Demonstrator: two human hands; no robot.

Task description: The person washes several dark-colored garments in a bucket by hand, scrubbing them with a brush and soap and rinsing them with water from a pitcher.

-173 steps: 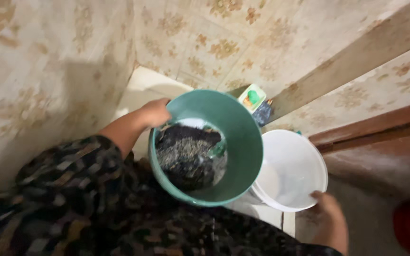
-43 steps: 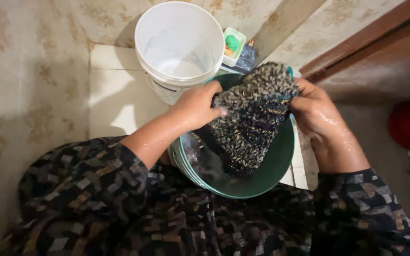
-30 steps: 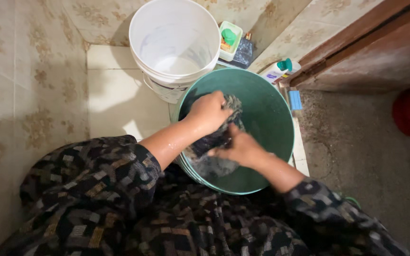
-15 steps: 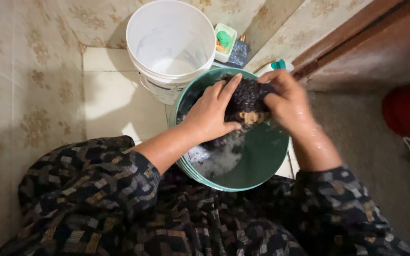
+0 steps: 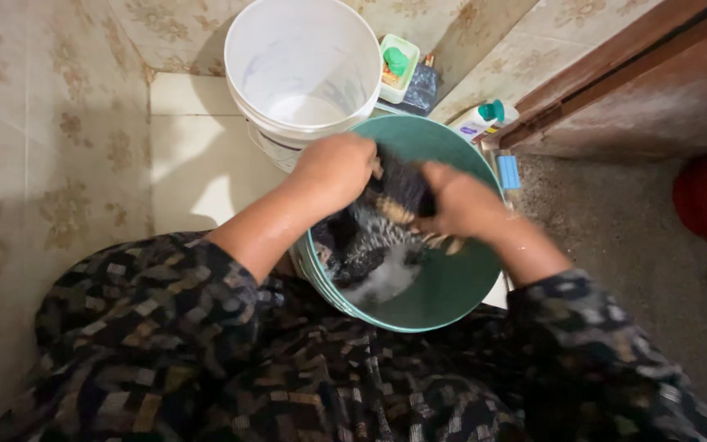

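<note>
Both hands are down in the green basin [image 5: 452,299] working one dark speckled cloth [image 5: 370,237] — it sits right between them, so neither hand has to reach for it. The left hand [image 5: 339,168] is clenched on the cloth's upper left end, near the basin's far rim, and the right hand [image 5: 461,205] is clenched on the part just beside it, with a pale bit of something poking out between the two fists. Can't tell if that's a fold of the fabric or a brush. The cloth's long axis runs roughly from the fists down and left toward the near wall of the basin, where the loose end trails into foamy water [image 5: 386,282].

Hard to make out: the right hand is motion-blurred, so the fingers don't read separately, and most of the cloth under both fists is hidden. The basin's near rim is cut off by the patterned sleeves [image 5: 206,344].

Around it — a white bucket [image 5: 303,61] touching the basin's far side, a small green-capped box [image 5: 398,65] in the corner, a white bottle with a teal cap [image 5: 484,119] by the wooden door frame.
</note>
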